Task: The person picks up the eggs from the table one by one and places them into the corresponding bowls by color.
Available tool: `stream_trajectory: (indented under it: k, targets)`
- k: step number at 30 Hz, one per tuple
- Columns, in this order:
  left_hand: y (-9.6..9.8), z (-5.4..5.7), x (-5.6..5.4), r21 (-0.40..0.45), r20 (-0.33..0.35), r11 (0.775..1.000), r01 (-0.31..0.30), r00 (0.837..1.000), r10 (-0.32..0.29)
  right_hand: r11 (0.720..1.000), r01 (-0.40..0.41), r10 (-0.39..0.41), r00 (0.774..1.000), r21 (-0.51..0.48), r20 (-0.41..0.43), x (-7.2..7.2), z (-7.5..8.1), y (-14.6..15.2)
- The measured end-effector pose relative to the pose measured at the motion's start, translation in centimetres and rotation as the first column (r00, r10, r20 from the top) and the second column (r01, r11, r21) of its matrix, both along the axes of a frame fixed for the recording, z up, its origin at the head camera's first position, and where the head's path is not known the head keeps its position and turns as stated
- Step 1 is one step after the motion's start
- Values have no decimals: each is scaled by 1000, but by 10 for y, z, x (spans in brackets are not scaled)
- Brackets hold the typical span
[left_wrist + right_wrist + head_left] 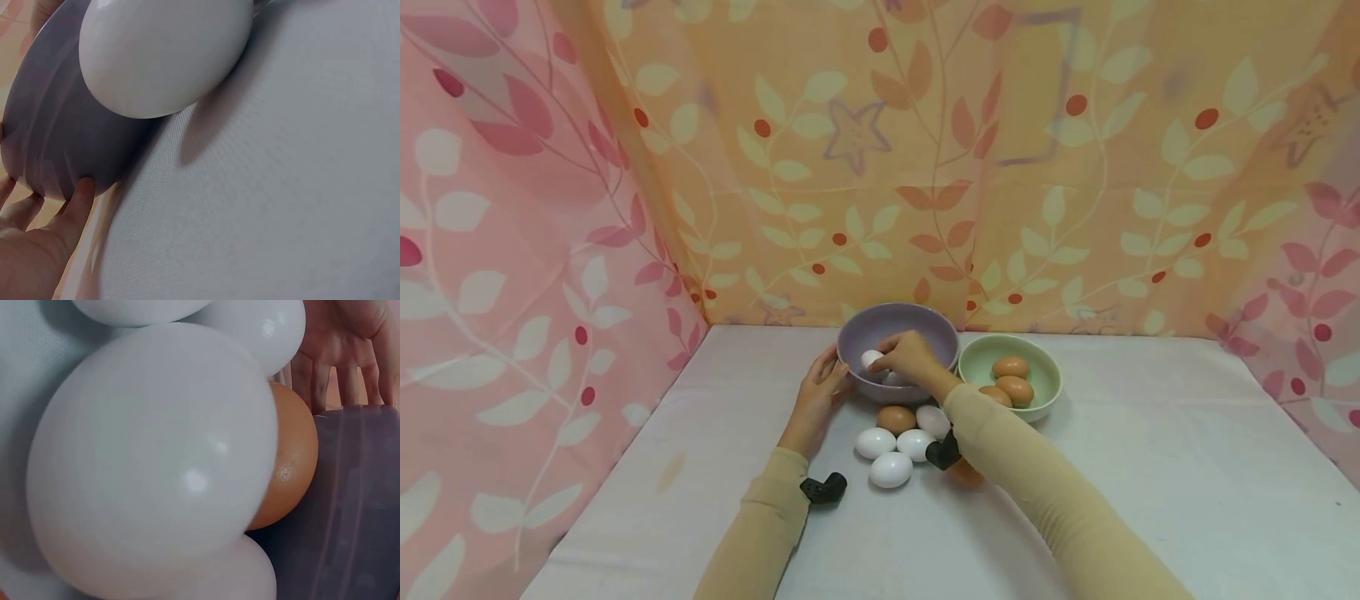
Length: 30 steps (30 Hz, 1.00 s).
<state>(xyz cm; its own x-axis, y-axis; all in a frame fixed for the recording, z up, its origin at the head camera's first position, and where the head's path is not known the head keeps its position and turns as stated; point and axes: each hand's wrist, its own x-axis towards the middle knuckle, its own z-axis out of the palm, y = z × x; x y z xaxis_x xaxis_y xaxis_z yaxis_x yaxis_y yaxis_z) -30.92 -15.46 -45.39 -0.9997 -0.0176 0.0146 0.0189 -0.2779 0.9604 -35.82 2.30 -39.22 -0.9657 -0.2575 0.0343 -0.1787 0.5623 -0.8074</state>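
Note:
A purple bowl (898, 318) stands near the back of the table. My left hand (822, 387) rests against its left side, fingers spread along the outer wall; the left wrist view shows the thumb (81, 190) on that wall too. Inside the bowl, my right hand (912, 357) pinches a white egg (871, 358) between thumb and fingers. Another white egg (897, 379) lies below that hand, partly hidden. In front of the bowl are several white eggs (891, 470) and a brown egg (896, 419) close to its wall.
To the right, a green bowl (1047, 392) with 3 brown eggs (1015, 390) visible stands beside the purple one. Another brown egg (967, 473) shows partly under my right forearm. Patterned curtains (820, 208) rise behind the white-covered table (1150, 467) and at both sides.

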Motion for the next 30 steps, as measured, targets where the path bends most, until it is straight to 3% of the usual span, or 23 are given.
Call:
stream_trajectory:
  k: [6,13,30]
  targets:
    - [1,-1,-1,-12,-7,1000,1,1000,-1,999,8,-9,1000,40,28,-2,-3,0]
    - [1,-2,0,-3,-11,1000,-6,1000,6,997,-14,15,1000,81,-9,0,-4,-2]
    - [0,-2,1,7,-18,1000,1,1000,-1,990,-16,15,1000,143,5,-3,-5,-5]
